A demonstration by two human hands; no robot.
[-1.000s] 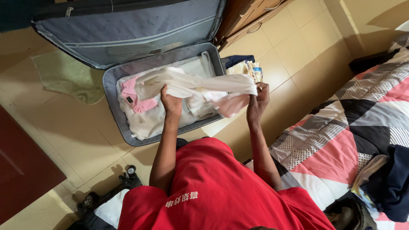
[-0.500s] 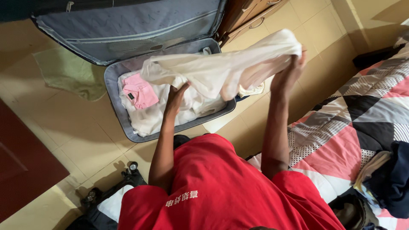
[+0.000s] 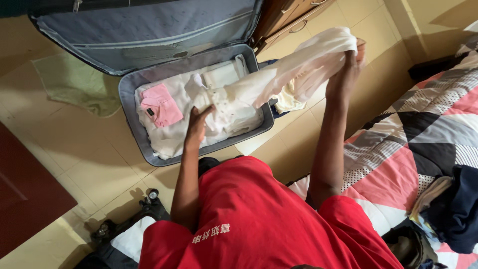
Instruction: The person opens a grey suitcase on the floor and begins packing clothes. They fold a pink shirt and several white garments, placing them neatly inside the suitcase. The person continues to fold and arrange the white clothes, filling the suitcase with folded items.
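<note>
A small dark label (image 3: 150,112) sits on the folded pink garment (image 3: 161,105) that lies at the left end of the open grey suitcase (image 3: 130,130), on top of the pale clothes (image 3: 172,139) packed there. The red shirt (image 3: 259,219) of the person bears a short line of white printed characters low on its front. The right hand (image 3: 350,67) is raised high over the tiled floor (image 3: 89,164), beyond the right end of the suitcase, with its fingers clamped around one bunched end of a cream cloth (image 3: 294,69); the arm below it is stretched nearly straight. From that grip the cloth slopes down and leftward into the suitcase, where its lower end lies on the packed clothes. The left hand (image 3: 197,124) presses down on that lower end, fingers spread flat rather than closed around it, arm extended forward. A patchwork bedspread (image 3: 418,134) in pink, grey and black lies at the right, and a green mat (image 3: 74,84) lies left of the suitcase.
</note>
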